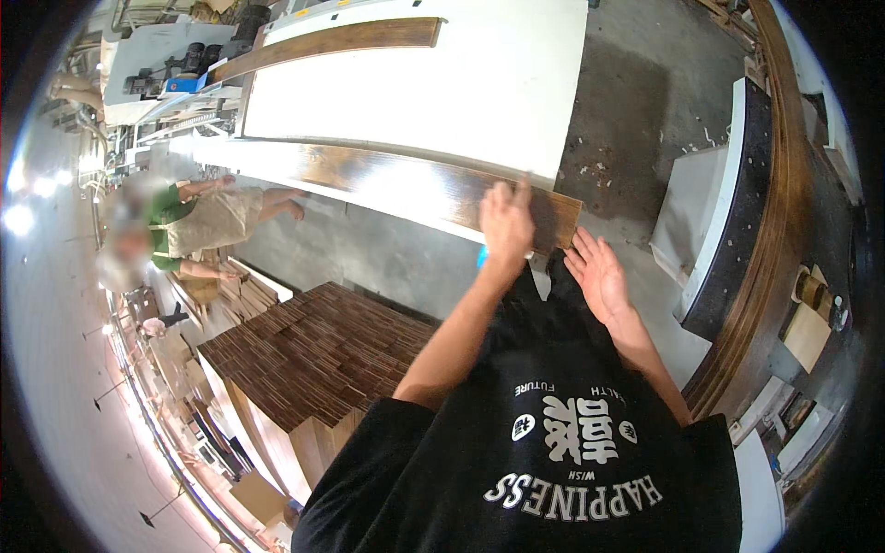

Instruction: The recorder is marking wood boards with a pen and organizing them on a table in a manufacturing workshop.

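Observation:
A long, glossy brown wooden plank [369,173] lies along the near edge of a white-topped table [433,92]. Over the plank's right part is my left hand [507,229], its fingers smeared by motion, so whether they hold anything is unclear. My right hand [599,274] is held by the plank's right end, fingers stretched out and nothing in it; I cannot tell if the fingertips touch the wood. A small bit of blue [482,256] shows beside my left wrist, too little to name.
A second brown plank [341,44] rests at the table's far side. Stacked dark brown boards [323,346] stand to my lower left. Two people in green tops [171,207] are further left. A white-edged black bench [728,221] and long brown boards [784,175] are on the right.

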Demonstrator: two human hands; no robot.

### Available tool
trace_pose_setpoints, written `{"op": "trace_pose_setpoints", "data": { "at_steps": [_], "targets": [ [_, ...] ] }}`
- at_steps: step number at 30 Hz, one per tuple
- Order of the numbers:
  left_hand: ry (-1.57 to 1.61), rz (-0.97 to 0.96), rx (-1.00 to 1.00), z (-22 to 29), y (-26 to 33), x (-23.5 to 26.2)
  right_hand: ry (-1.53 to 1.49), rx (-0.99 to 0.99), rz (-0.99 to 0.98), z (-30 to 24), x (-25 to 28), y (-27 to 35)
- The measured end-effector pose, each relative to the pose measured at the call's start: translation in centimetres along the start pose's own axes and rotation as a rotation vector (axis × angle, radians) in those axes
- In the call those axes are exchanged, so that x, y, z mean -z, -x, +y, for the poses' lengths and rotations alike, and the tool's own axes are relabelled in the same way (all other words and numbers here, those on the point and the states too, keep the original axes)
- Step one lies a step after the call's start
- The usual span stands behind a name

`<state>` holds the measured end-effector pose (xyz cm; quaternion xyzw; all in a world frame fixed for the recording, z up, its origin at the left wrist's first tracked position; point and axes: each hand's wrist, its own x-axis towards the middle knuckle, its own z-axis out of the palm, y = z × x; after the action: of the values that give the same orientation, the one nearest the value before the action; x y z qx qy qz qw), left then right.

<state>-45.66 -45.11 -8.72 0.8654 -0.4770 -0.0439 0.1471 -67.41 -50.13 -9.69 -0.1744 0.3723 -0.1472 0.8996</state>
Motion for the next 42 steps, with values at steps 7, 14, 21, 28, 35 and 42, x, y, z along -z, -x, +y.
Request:
{"op": "trace_pose_setpoints", "data": {
  "at_steps": [7, 14, 21, 28, 35, 42],
  "targets": [
    [0.081, 0.142, -0.038, 0.5, -0.9, -0.5, -0.141, -0.043, -0.053, -0.4, 0.2, 0.2],
    [-0.088, 0.095, 0.090, -0.7, -0.7, 0.6, -0.136, -0.045, -0.107, -0.7, -0.1, 0.3],
    [0.166, -0.048, -0.037, 8.0, 1.7, -0.9, -0.328, -0.087, -0.130, -0.4, 0.3, 0.3],
    [0.000, 0.112, 0.069, 0.9, -0.3, 1.0, -0.295, -0.068, -0.142, -0.4, 0.2, 0.5],
    [0.100, -0.077, -0.061, 8.0, 2.0, -1.2, -0.296, -0.070, -0.126, -0.4, 0.0, 0.7],
    [0.206, -0.046, 0.128, 4.6, 0.1, -0.1, -0.377, -0.049, -0.073, -0.1, 0.4, 0.3]
  ]
}}
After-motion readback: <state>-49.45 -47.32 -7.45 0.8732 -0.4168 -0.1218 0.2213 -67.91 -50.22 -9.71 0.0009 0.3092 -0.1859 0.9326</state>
